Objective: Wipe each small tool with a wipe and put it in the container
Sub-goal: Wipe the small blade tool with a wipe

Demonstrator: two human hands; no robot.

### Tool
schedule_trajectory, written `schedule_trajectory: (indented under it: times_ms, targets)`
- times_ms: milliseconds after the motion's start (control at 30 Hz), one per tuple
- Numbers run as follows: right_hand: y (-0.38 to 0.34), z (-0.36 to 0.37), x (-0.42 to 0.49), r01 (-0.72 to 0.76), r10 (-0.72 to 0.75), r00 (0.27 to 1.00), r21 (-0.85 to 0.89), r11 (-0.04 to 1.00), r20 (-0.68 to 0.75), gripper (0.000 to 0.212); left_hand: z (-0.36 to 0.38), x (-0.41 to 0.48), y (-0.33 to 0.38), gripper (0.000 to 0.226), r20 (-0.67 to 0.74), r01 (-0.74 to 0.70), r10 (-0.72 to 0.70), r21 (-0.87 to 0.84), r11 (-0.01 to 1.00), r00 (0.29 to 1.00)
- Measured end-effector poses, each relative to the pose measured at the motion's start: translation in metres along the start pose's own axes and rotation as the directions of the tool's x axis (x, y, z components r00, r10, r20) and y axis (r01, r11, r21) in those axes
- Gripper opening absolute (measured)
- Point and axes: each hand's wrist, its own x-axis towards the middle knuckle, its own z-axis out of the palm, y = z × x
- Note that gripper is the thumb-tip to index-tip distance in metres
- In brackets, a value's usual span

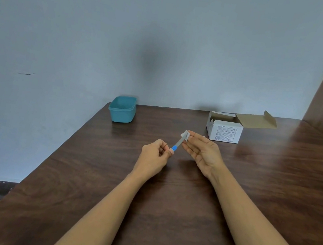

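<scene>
Teal container point(122, 109): open, no lid, at the worktop's point(164, 206) far left corner, roughly 11 o'clock from the hands and well apart from them. Can't see inside it from this angle.

Left hand point(154, 157): fingers curled, thumb and forefinger pinching the blue handle end of the small tool point(178, 144). The tool is held in the air above mid-worktop, its shaft pointing up toward 1 o'clock.

Tool look: thin and flat, short bright-blue grip, pale grey blade-like shaft. Too small to say what kind of tool it is. The tip is hidden in the wipe.

Wipe point(185, 135): small white crumpled square, folded over the tool's far end.

Right hand point(202, 149): palm up, thumb and forefinger pinching the wipe round the tool tip, the other fingers loosely extended.

White cardboard box point(225, 129): flap open, at 1 o'clock from the hands, near the back edge. Probably the wipe supply, but its contents are not visible.

Step in hand, as I judge it: wiping this tool, with placing not yet done. To do it well, keep the left pinch firm on the blue grip so the shaft doesn't twist, draw the wipe along the full grey length, turn the tool to cover both faces, and keep the pinch light because the shaft looks thin and may flex. Then carry the tool over to the container at 11 o'clock.
</scene>
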Motion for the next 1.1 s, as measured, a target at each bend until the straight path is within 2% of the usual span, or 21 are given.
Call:
schedule_trajectory:
  times_ms: [467, 700, 800, 967, 1100]
  targets:
    - [0.009, 0.002, 0.003, 0.063, -0.072, 0.988, -0.067, 0.996, -0.138, 0.002, 0.003, 0.000, -0.001, 0.011, 0.027, -0.063, 0.061, 0.066, 0.996, 0.998]
    - [0.012, 0.006, 0.003, 0.138, -0.171, 0.976, -0.229, 0.964, -0.133, 0.011, 0.004, 0.001, -0.003, 0.010, 0.029, -0.067, 0.065, 0.081, 0.994, 0.997]
    - [0.011, 0.005, 0.004, 0.140, -0.168, 0.978, -0.205, 0.969, -0.124, 0.014, 0.004, 0.000, -0.002, 0.010, 0.025, -0.078, 0.076, 0.090, 0.993, 0.997]
    - [0.008, 0.003, 0.004, 0.093, -0.104, 0.985, -0.086, 0.992, -0.137, 0.002, 0.005, 0.002, -0.002, 0.011, 0.029, -0.074, 0.071, 0.102, 0.992, 0.997]
    - [0.010, 0.003, 0.004, 0.095, -0.112, 0.984, -0.120, 0.988, -0.141, 0.006, 0.005, 0.002, -0.002, 0.010, 0.041, -0.068, 0.063, 0.116, 0.991, 0.997]
